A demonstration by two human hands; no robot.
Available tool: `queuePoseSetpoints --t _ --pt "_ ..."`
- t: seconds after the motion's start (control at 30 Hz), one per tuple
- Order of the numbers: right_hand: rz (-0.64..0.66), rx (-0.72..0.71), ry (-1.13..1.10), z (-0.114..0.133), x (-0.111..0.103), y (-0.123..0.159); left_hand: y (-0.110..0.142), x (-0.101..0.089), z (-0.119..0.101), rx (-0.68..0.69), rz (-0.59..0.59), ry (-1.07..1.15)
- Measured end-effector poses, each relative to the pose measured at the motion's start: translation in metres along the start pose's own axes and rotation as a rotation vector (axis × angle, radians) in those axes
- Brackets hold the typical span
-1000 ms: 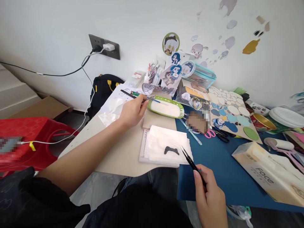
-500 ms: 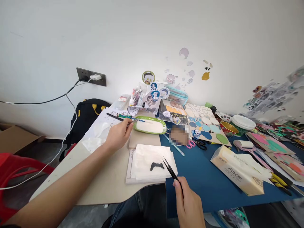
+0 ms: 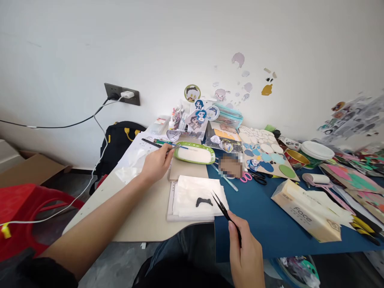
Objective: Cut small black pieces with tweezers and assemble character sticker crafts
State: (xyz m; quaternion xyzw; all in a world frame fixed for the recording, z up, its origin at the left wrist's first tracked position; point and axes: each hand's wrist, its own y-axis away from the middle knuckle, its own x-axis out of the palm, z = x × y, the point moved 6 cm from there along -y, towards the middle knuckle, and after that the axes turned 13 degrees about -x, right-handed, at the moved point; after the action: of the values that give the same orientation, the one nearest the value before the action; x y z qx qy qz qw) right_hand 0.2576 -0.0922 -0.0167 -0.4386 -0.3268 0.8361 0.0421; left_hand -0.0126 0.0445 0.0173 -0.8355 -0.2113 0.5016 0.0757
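Note:
My left hand (image 3: 158,162) is closed on a slim black-handled tool (image 3: 151,143) at the left end of a green-rimmed oval dish (image 3: 212,157). The tool's tip reaches the dish rim, and a thin blue stick (image 3: 182,147) rests across that end. White material fills the dish. My right hand (image 3: 246,246) grips black tweezers (image 3: 224,210), points slightly apart, with nothing visible between them. Just left of the points, a small black gamepad-shaped piece (image 3: 204,201) lies on folded white tissue (image 3: 192,188). A ruled white pad (image 3: 171,206) shows under the tissue.
To the right lie a tissue pack (image 3: 306,212), black-handled scissors (image 3: 259,178), pink-handled scissors (image 3: 246,177) and a roller (image 3: 315,179). Printed cutouts (image 3: 200,116) stand behind the dish. A crumpled tissue (image 3: 132,168) sits left of my left hand. A red chair (image 3: 18,212) stands beyond the table's left edge.
The whole view has shifted a little, so everything appears farther right and mostly higher. Both hands keep their grips and roughly their places over the table.

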Motion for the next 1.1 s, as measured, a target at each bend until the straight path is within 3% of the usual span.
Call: queuePoseSetpoints --t 0.27,0.6,0.77,0.97,1.1 --pt "0.057 -0.265 0.06 0.012 0.012 0.011 0.001 0.001 -0.001 0.023 0.005 0.025" --pt "0.156 -0.446 0.212 0.023 0.025 0.007 0.001 0.001 -0.001 0.026 -0.008 0.026" --pt "0.168 -0.429 0.2 0.022 0.023 0.007 0.001 0.001 0.0 0.031 -0.019 0.015" --pt "0.118 -0.23 0.109 0.01 0.012 0.015 0.001 0.0 -0.001 0.014 -0.016 0.026" --pt "0.14 -0.216 0.112 0.009 0.011 0.016 0.002 0.0 -0.002 0.018 -0.001 0.039"
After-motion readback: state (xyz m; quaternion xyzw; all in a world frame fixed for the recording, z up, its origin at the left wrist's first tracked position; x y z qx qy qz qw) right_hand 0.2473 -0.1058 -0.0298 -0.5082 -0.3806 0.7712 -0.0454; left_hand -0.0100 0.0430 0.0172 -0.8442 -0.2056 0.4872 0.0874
